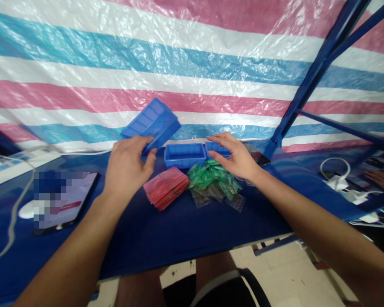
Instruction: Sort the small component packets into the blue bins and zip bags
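My left hand [129,164] grips a blue plastic bin [152,121] by its lower edge, tilted and raised above the table. Over the green packets hovers my right hand [232,155], fingers apart and holding nothing. It is close to a blue bin [218,147], which it partly covers. Another blue bin [185,157] stands upright between the hands. In front of the bins lie a fanned stack of red packets [167,187] and a loose heap of small green and clear plastic packets [211,179].
A phone or tablet [80,194], partly blurred out, lies on the blue table [179,238] at the left beside a white cable [14,221]. Striped plastic sheeting [192,64] hangs behind. A blue metal frame [307,94] and white cables [336,179] are at the right.
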### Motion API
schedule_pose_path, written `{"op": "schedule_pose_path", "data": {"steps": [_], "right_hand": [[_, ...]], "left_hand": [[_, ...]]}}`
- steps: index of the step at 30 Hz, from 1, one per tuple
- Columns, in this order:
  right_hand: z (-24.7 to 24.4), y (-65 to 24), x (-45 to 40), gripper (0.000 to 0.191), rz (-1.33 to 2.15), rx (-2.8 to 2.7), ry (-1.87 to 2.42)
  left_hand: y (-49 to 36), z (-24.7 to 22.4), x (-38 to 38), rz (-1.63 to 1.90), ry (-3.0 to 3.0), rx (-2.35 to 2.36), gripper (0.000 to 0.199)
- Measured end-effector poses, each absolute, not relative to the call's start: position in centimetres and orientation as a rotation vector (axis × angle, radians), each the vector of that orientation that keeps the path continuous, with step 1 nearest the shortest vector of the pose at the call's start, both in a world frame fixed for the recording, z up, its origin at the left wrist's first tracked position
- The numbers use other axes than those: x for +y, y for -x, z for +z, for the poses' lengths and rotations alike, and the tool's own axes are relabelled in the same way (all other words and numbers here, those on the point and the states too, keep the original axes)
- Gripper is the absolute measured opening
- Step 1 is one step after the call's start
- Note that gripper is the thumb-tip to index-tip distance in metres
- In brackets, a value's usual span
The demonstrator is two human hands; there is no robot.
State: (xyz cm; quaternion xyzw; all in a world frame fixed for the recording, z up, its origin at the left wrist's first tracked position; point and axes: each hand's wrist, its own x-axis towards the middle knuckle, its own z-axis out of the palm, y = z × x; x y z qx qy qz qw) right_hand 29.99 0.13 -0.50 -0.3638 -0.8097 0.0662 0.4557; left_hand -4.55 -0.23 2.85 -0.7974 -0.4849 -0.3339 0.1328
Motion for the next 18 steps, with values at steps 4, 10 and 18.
{"op": "schedule_pose_path", "data": {"steps": [4,10,18], "right_hand": [[-1.0,-30.8,0.8,0.048,0.060,-2.122,1.026],[-1.4,-30.2,0.9,0.054,0.163,-2.280,1.027],[-1.1,-29.9,0.0,0.063,0.052,-2.392,1.158]], "left_hand": [[7.0,2.7,1.2,-0.668,2.198,-1.755,0.045],[7.7,2.2,2.0,-0.509,2.212,-1.762,0.038],[8.7,0.9,2.7,-0.274,2.265,-1.864,0.029]]}}
